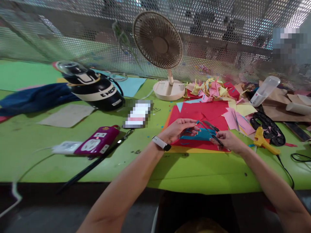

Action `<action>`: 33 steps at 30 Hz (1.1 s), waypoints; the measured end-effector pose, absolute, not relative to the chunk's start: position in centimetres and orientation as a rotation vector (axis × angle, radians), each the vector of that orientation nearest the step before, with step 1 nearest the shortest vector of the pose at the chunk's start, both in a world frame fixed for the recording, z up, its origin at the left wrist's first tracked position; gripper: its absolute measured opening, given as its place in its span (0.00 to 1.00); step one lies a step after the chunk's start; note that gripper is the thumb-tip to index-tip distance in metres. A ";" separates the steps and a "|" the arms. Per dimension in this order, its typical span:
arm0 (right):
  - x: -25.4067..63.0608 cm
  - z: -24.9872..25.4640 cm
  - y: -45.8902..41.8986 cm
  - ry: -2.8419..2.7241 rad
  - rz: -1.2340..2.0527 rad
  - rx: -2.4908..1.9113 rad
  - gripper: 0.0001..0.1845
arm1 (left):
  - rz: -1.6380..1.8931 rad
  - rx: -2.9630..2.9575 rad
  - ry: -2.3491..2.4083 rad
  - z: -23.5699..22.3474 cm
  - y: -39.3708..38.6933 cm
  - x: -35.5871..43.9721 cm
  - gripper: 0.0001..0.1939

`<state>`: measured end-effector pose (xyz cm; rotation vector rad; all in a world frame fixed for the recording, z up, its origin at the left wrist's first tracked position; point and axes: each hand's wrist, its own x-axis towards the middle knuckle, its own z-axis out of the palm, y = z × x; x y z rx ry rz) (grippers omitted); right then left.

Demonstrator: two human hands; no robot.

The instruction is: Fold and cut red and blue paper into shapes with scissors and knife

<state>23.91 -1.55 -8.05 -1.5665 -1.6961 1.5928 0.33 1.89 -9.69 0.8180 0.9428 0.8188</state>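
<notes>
My right hand [227, 141] grips a pair of dark-handled scissors [216, 139], its blades pointing left towards my other hand. In my left hand [181, 129], thumb and fingertips pinch a tiny blue paper piece [197, 122] close to the blade tips. Both hands are above red paper sheets [194, 111] stacked over a yellow-orange sheet [175, 149]. Beneath the scissors lies a blue paper piece [202, 134] on the red. The fingers partly hide the scissor handles, and the exact cut edge is too small to make out.
To the right are a yellow glue gun [263, 140], a black palette-like tray [269, 129] and a clear bottle [266, 90]. Behind stand a fan [167, 90] and folded paper shapes [211, 89]. At left are a phone [138, 113], purple power strip [97, 140] and black flask [97, 92].
</notes>
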 end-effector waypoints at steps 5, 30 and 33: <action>24.0 -8.1 -1.5 -1.654 1.667 -1.544 0.25 | 0.852 0.817 0.923 -9.8 1.9 0.1 0.06; 24.2 -8.8 -1.5 -1.738 1.623 -1.510 0.22 | 0.825 0.834 0.901 -9.8 1.7 0.3 0.04; 24.2 -8.8 -1.5 -1.735 1.621 -1.504 0.21 | 0.829 0.843 0.898 -9.9 1.7 0.2 0.05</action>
